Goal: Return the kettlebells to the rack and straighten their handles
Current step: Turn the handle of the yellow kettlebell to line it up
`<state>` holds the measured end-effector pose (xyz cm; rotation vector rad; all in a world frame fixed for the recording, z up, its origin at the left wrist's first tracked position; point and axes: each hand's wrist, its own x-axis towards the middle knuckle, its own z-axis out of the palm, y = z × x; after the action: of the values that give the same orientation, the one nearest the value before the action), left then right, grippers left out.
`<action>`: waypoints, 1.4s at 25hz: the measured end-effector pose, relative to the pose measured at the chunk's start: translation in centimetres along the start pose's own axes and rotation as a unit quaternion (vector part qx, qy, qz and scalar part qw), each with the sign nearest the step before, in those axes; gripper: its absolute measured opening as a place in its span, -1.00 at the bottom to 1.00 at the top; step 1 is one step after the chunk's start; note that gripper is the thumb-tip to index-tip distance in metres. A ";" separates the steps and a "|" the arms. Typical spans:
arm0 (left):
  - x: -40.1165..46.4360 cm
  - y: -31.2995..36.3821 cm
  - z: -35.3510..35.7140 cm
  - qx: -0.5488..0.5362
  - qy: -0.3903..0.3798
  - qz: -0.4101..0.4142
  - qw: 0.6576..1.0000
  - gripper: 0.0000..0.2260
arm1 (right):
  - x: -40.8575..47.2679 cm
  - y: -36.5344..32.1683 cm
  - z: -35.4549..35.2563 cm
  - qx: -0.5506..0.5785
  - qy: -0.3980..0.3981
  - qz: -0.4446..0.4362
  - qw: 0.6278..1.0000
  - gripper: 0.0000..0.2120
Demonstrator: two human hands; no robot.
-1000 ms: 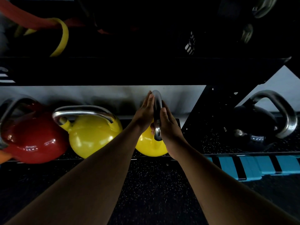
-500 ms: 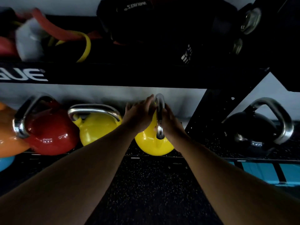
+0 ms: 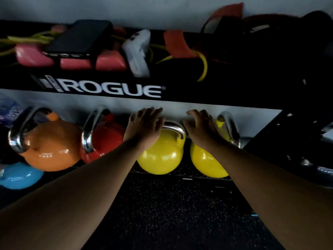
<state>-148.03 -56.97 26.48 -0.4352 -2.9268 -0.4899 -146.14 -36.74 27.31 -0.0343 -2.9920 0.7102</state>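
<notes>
Several kettlebells stand in a row on the lower shelf of the black rack: blue, orange, red and two yellow. The left yellow kettlebell has its chrome handle lying across, side to side. My left hand lies over that handle's left end with its fingers spread. My right hand hovers just right of the handle, fingers loosely apart, in front of the right yellow kettlebell. That one's handle points front to back. The orange and red handles sit at an angle.
The upper shelf holds a dark phone, pink blocks, a white object and red and yellow bands. A chrome handle shows at the right edge. Speckled black rubber floor lies below the rack.
Both hands have let go of the right yellow kettlebell's handle and moved left to the neighbouring yellow one. The view has swung left and up, bringing the orange and blue kettlebells into sight.
</notes>
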 end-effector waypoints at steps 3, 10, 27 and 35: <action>-1.0 -3.0 -0.5 -0.044 -0.011 -0.028 0.999 -0.51 | 0.5 -3.0 2.7 0.016 -0.057 0.006 0.998 -0.57; -2.4 -1.6 3.4 -0.267 -0.086 -0.254 0.926 -0.28 | 0.9 -2.8 5.9 0.098 -0.043 0.053 0.993 -0.55; 2.3 -1.4 6.0 -0.581 -0.079 -0.185 0.789 -0.49 | -2.8 -5.7 8.9 0.394 0.063 0.157 0.903 -0.62; 4.6 -2.9 7.3 -0.560 -0.107 -0.175 0.803 -0.35 | -2.1 -8.0 8.9 0.568 0.036 0.190 0.800 -0.73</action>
<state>-153.90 -55.91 19.62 -0.0116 -2.5300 -2.3556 -144.74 -47.93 22.78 -0.5654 -1.9913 2.2984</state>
